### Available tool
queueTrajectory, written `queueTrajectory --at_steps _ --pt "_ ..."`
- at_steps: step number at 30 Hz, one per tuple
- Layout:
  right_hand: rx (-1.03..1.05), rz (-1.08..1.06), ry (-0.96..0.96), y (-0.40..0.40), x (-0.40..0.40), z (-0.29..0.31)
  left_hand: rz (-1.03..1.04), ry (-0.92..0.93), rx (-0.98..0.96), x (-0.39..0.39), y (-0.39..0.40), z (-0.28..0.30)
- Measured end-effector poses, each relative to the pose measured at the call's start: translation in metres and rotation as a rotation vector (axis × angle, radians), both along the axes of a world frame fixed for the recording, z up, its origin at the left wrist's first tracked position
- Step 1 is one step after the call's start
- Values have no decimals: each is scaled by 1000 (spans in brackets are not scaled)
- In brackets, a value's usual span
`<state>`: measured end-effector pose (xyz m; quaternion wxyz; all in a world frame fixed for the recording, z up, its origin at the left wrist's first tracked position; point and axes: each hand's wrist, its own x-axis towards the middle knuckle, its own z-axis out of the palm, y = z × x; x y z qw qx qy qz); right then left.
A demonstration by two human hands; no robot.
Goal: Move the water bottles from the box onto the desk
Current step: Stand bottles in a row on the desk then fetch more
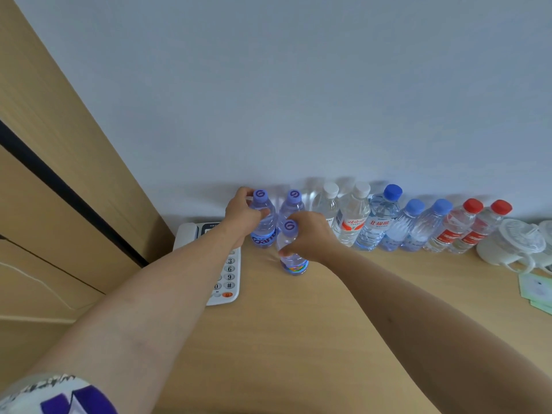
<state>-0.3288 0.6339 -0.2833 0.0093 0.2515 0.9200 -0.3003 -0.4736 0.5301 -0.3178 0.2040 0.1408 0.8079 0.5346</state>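
Note:
A row of water bottles stands on the wooden desk [298, 339] against the white wall. My left hand [243, 215] grips a purple-capped bottle [264, 231] at the row's left end. My right hand [309, 237] grips another purple-capped bottle [292, 261], which stands a little in front of the row. A third purple-capped bottle [294, 201] is behind it. To the right stand two white-capped bottles [352, 222], three blue-capped bottles [379, 219] and two red-capped bottles [460, 228]. The box is not in view.
A white desk phone [228, 276] lies under my left forearm at the desk's left edge. White lidded cups [510, 246] stand at the far right, with pale green cards [537, 289] in front of them. A wooden cabinet [59, 174] rises on the left.

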Motion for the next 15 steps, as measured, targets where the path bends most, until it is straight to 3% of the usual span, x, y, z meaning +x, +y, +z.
queueTrajectory --at_steps 6,10,15 --pt "-31 71 54 -9 -4 -2 -27 -69 -12 0 -6 5" --pt "15 73 -9 -12 -15 3 -55 -60 -19 1 -16 4" --pt "-75 79 6 -19 -22 10 -52 -69 -50 2 -28 8"
